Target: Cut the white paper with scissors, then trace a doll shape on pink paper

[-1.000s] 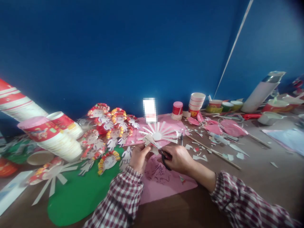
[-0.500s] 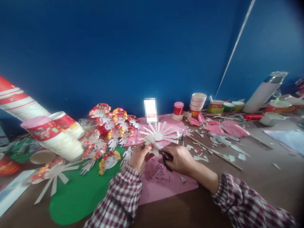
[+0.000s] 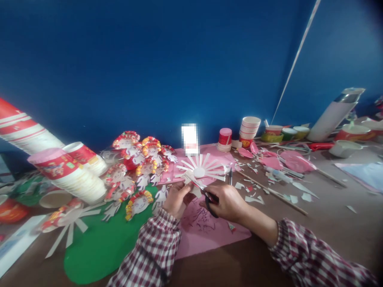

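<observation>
My left hand (image 3: 177,198) pinches a small piece of white paper (image 3: 188,176) between thumb and fingers. Dark-handled scissors (image 3: 212,204) are gripped in my right hand (image 3: 228,202), their blades at the paper beside my left fingertips. A pen (image 3: 230,176) stands up just behind my right hand. Both hands are over a pink sheet (image 3: 206,227) with dark scribbled lines. Beyond them lies a paper cup cut into spread white strips (image 3: 200,171). The paper's exact outline is partly hidden by my fingers.
Left of my hands, paper dolls (image 3: 139,205) with red and yellow trim lie about a green sheet (image 3: 101,247). Stacked paper cups (image 3: 80,183) lean at the far left. Paper scraps, a wooden stick (image 3: 275,194), and a white flask (image 3: 335,115) are on the right.
My hands keep nearly the same place, with the scissors still at the paper. The view has shifted very slightly.
</observation>
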A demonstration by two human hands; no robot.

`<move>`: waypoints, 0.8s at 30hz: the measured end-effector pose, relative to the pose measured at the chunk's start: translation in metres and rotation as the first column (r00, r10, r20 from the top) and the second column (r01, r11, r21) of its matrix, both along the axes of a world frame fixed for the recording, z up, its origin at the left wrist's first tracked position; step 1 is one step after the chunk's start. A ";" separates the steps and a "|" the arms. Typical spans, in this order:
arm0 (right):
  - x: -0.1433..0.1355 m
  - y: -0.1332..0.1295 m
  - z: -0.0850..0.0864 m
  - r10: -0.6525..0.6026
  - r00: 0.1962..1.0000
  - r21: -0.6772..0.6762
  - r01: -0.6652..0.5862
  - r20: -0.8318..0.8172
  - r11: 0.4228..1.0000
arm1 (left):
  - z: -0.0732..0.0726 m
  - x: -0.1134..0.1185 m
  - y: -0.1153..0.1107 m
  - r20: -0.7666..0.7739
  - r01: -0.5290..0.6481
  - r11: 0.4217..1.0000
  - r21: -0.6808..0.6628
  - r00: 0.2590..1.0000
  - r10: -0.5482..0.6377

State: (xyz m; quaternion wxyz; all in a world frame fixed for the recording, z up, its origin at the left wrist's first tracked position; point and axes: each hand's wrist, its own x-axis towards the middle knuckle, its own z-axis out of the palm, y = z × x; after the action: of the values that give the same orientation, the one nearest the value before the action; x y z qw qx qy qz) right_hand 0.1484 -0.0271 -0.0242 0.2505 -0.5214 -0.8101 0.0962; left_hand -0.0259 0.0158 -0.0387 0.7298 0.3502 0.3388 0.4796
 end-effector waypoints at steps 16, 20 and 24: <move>-0.001 0.001 -0.001 -0.015 1.000 0.003 0.015 0.010 1.000 | 0.006 0.006 -0.003 0.020 -0.060 0.998 -0.013 0.998 0.060; -0.001 0.000 0.000 -0.018 1.000 -0.002 0.018 0.001 1.000 | 0.006 0.006 -0.004 0.037 -0.051 0.999 -0.011 0.998 0.052; -0.002 0.000 0.002 -0.018 1.000 -0.008 0.018 -0.011 1.000 | 0.005 0.006 -0.005 0.029 -0.060 0.998 -0.016 0.998 0.061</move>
State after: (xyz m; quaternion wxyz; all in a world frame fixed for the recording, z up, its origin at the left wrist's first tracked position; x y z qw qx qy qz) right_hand 0.1460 -0.0274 -0.0226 0.2536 -0.5292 -0.8036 0.0999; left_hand -0.0195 0.0112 -0.0332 0.7225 0.3271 0.3419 0.5041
